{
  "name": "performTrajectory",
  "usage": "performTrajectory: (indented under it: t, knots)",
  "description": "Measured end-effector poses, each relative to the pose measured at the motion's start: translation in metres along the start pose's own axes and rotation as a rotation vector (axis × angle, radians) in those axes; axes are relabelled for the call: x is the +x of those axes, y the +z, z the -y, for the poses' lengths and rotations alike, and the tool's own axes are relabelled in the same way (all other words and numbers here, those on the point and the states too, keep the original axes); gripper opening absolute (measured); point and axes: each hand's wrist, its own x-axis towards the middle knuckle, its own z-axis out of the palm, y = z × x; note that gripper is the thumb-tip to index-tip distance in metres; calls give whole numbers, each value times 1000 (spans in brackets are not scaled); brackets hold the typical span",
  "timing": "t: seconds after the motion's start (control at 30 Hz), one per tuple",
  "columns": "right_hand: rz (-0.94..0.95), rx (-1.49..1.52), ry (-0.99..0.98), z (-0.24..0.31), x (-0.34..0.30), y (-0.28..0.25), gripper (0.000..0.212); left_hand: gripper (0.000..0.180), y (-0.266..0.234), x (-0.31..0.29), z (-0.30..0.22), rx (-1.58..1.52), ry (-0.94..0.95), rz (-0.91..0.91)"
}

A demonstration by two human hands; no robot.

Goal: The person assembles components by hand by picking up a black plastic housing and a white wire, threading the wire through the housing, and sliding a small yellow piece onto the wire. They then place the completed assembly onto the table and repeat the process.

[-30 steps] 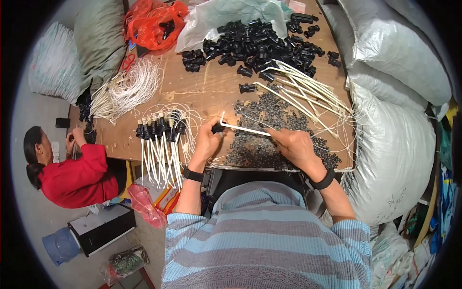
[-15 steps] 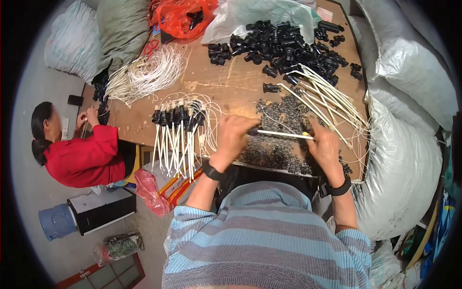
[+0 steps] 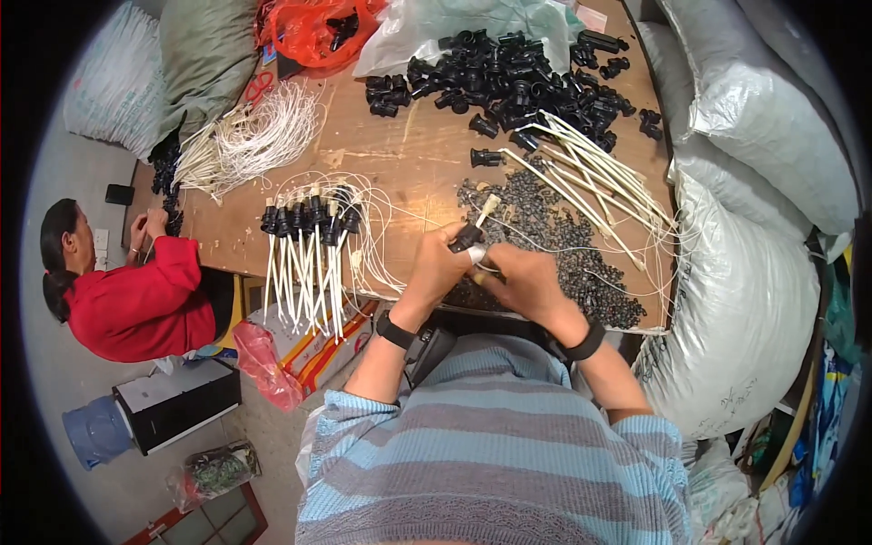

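Over the near edge of the table, my left hand (image 3: 438,272) is closed around a black plastic fitting (image 3: 466,238). A cream-coloured connector (image 3: 490,205) sticks up out of the fitting's far end. Close against it on the right, my right hand (image 3: 527,283) has its fingers curled in a pinch, and what they hold is hidden. A bit of white (image 3: 477,255) shows between the two hands. Beneath and beyond them spread many small dark parts (image 3: 572,250). Left of my hands lies a row of black fittings with white rods (image 3: 309,232) and thin wires.
Black fittings (image 3: 518,82) are heaped at the back, with cream rods (image 3: 599,177) to their right. A bundle of white wires (image 3: 272,127) lies at the far left. White sacks (image 3: 745,300) crowd the right side. A person in red (image 3: 136,291) works at the left.
My right hand has moved left, up against my left hand. The fitting has swung from lying sideways to pointing away from me. The whole view has shifted slightly.
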Motion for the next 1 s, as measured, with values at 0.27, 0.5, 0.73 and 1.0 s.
performTrajectory:
  t: [0.27, 0.5, 0.73, 1.0]
  knots:
    - [-196, -45, -8, -21, -9, -9, 16, 14, -25, -2, -8, 423, 15, -49]
    - [-24, 152, 177, 0, -9, -16, 16, 17, 1, 3, 6, 258, 261, 95]
    - [-117, 8, 171, -11, -8, -7, 16, 40, -11, -2, 10, 812, 640, -61]
    - [-119, 36, 221, -13, -4, -4, 13, 46, -8, -10, 1, 834, 538, 42]
